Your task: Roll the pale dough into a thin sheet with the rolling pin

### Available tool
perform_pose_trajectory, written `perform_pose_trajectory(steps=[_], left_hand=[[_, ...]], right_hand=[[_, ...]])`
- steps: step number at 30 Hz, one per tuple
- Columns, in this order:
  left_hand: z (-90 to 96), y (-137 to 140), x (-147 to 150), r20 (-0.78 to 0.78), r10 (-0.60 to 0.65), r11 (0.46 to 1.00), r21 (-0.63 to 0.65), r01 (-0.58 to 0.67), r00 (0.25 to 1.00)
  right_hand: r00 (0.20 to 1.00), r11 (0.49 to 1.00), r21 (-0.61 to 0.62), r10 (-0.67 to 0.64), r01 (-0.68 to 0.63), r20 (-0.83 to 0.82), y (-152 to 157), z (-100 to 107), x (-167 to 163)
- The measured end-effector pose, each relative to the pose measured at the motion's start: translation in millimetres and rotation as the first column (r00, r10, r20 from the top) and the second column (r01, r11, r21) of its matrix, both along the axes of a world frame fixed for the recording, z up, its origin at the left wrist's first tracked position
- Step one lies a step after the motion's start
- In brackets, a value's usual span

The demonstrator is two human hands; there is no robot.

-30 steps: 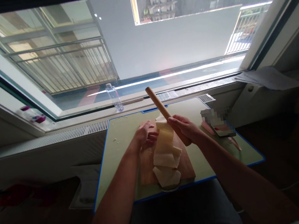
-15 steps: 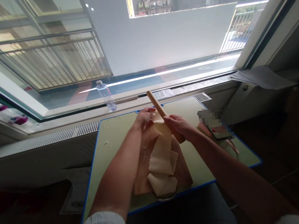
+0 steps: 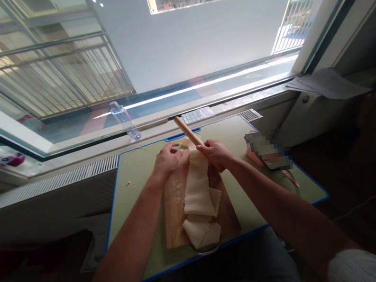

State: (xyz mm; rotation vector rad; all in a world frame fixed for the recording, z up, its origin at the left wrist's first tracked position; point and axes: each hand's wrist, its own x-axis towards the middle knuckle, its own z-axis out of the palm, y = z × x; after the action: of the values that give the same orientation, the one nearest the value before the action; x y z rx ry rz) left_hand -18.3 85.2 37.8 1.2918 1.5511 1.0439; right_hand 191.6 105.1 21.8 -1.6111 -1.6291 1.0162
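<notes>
A long, pale sheet of dough (image 3: 196,192) lies lengthwise on a wooden board (image 3: 175,225), with a fold in its nearer part. Its near end rests over a rimmed dish (image 3: 206,252), most of which is hidden. My right hand (image 3: 216,153) is wrapped round a wooden rolling pin (image 3: 188,131), which slants across the far right side of the dough. To the left of the dough's far end is my left hand (image 3: 169,158), fingers apart and curved, holding nothing that I can see. Whether its fingertips touch the dough is unclear.
The board sits on a small green table (image 3: 135,169) with a blue edge. A blurred-out object (image 3: 269,151) lies on its right side. Along the window sill stand a clear plastic bottle (image 3: 125,121) and a white-and-purple container (image 3: 1,155). Papers (image 3: 326,84) lie at the right.
My left hand has let go of the dough's far end and moved left. The far part of the dough now lies flatter and straighter. The rolling pin stays in my right hand.
</notes>
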Motion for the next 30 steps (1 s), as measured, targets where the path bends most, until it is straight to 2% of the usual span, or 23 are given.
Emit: perform_pose_trajectory(steps=[1,3,5,7,11,18,22,25,27,30], left_hand=[[1.2,-21,-6,-0.206,-0.046,0.998,0.034,0.054,0.978],[4.2,-64,-12,-0.412,-0.209,0.974,-0.002,0.228,0.887],[6.8,-103,-11,-0.444,-0.333,0.942,-0.116,0.316,0.831],[7.5,-132,-7,-0.415,-0.363,0.931,-0.177,0.318,0.834],[1.5,-165,0,-0.340,-0.370,0.929,-0.153,0.337,0.865],[-7.7,-194,9,-0.473,-0.245,0.955,0.029,0.294,0.846],[-5.8,-199,17,-0.498,-0.245,0.948,0.058,0.314,0.832],[-0.3,-198,16,-0.488,-0.303,0.938,0.002,0.348,0.819],[7.3,-192,11,-0.461,-0.396,0.909,-0.076,0.409,0.794],[22.9,-167,1,-0.430,-0.471,0.871,-0.086,0.484,0.770]], right_hand=[[0.998,1.000,-0.007,0.021,-0.021,0.063,1,2,0],[0.983,0.998,-0.023,0.069,-0.066,0.169,1,6,-2],[0.967,0.993,-0.037,0.114,-0.108,0.228,0,10,-6],[0.954,0.988,-0.047,0.154,-0.147,0.258,-2,13,-11],[0.924,0.988,-0.028,0.151,-0.151,0.351,-8,15,-18],[0.865,0.992,0.074,0.052,-0.102,0.499,-30,26,-6],[0.840,0.982,0.103,0.077,-0.156,0.537,-53,22,2],[0.823,0.969,0.114,0.120,-0.218,0.555,-64,16,5],[0.799,0.948,0.137,0.159,-0.289,0.580,-66,13,8],[0.744,0.897,0.186,0.202,-0.402,0.636,-60,12,14]])
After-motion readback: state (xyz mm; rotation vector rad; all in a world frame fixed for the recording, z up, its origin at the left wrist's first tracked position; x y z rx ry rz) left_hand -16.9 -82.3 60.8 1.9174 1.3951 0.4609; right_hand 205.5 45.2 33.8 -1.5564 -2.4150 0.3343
